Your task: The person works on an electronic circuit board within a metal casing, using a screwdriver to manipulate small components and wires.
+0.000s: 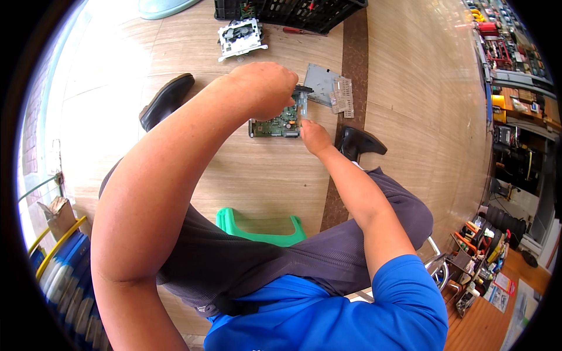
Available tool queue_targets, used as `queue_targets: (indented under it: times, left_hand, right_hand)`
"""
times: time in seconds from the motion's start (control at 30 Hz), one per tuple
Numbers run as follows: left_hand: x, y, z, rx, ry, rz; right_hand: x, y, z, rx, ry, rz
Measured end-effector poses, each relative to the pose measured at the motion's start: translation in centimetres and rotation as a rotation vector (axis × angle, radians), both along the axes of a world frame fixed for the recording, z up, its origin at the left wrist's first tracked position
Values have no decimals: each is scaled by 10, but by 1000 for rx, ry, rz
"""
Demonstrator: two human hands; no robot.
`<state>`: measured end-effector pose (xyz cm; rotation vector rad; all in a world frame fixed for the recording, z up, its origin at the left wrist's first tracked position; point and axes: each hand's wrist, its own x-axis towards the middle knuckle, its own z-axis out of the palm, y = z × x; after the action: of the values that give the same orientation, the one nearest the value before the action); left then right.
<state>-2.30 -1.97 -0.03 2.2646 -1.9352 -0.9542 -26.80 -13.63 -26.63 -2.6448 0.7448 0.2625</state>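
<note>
The circuit board point(271, 128) is located at the upper centre of the frame, above the floor point(263, 175). The right hand point(316, 137) is at the board's lower right corner, thumb and fingers clamped on its edge. The left hand point(270, 88) is positioned over the board's upper left portion; its fingers are hidden, so whether they are apart or together cannot be told. A grey metal plate point(319, 77) lies to the upper right of the board, with a perforated strip point(346, 99) overlapping it. A white metal frame point(241, 40) and a red screwdriver point(297, 30) lie near the black crate point(281, 17), top centre.
</note>
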Motion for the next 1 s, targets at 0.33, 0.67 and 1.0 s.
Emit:
queue_targets:
  times: [0.33, 0.67, 1.0]
  left_hand:
    - [0, 0, -1, -5, 9, 19]
    - [-1, -2, 3, 12, 16, 11]
    - [1, -1, -5, -21, 43, -10]
  right_hand:
    - [-1, -1, -1, 3, -38, -14]
    - [-3, -3, -4, 24, -114, 1]
    - [-2, -2, -2, 25, -92, -6]
